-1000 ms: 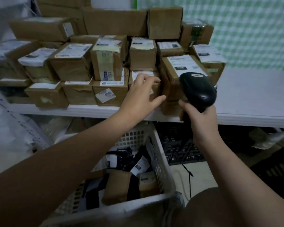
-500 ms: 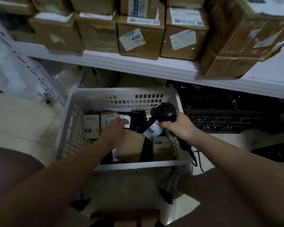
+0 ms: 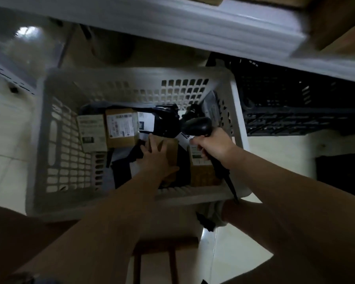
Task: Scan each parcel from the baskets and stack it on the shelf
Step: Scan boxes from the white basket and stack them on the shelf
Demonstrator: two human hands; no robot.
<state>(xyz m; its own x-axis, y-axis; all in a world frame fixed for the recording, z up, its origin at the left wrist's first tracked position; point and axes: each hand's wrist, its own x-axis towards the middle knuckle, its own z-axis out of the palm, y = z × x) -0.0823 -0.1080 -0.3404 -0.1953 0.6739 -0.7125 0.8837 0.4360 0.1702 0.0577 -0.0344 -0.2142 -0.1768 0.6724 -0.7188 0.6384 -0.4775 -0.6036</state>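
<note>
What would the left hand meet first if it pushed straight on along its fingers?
The left hand holds the brown parcel; past its fingertips, it would probably meet the black bag with the white label, though depth is unclear.

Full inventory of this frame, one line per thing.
basket: 1, white, on the floor below the shelf
shelf: 1, white, top of frame
crate: 1, black, right of basket
held parcel: 1, brown cardboard, basket middle
other cardboard parcels: 3 visible, brown, labelled, in basket
poly bags: black, count unclear, in basket
scanner: 1, black, over basket's right side
wooden frame: 1, brown, bottom centre
left hand: 1, grips held parcel
right hand: 1, grips scanner
</note>
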